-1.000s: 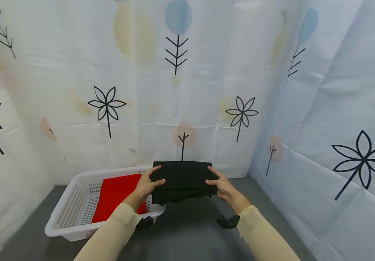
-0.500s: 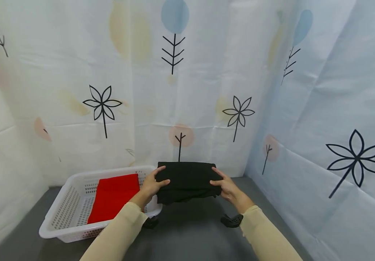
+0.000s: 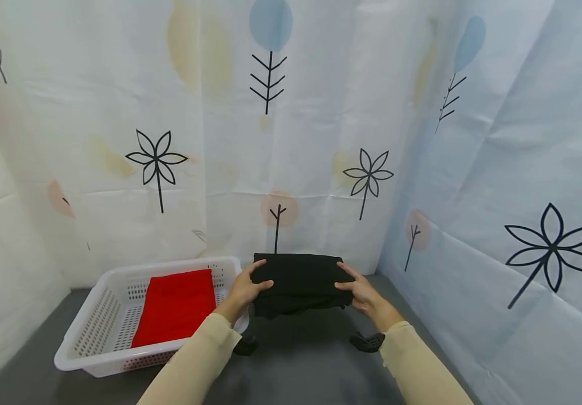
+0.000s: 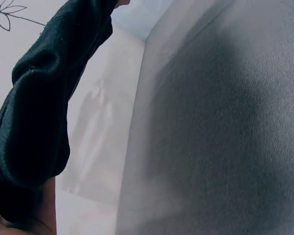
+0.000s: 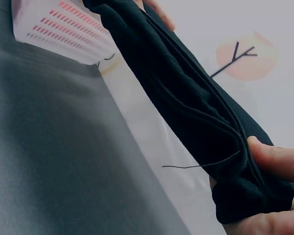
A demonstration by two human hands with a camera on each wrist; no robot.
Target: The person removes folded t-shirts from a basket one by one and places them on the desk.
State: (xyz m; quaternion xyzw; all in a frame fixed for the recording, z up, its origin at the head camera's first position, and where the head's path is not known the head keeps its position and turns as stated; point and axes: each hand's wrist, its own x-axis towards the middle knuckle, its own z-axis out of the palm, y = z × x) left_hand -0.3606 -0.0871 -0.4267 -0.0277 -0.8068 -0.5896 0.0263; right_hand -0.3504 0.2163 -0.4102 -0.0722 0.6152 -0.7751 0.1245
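A folded black cloth (image 3: 301,278) is held up above the table by both hands, one at each end. My left hand (image 3: 244,289) grips its left end, thumb on the near face and other fingers partly hidden behind. At the right end, my right hand (image 3: 366,295) pinches it the same way. Several layers show along the lower edge of the black cloth (image 5: 186,98) in the right wrist view, with a loose thread (image 5: 186,167) hanging out. In the left wrist view the cloth (image 4: 39,107) hangs over the table with a gap beneath.
A white perforated plastic basket (image 3: 88,332) stands on the left of the grey table (image 3: 291,365). Inside it lies a folded red cloth (image 3: 176,306). Patterned white curtains (image 3: 301,140) enclose the back and sides.
Both hands have carried the black cloth a little to the right, away from the basket. The view has turned slightly; the grip looks the same.
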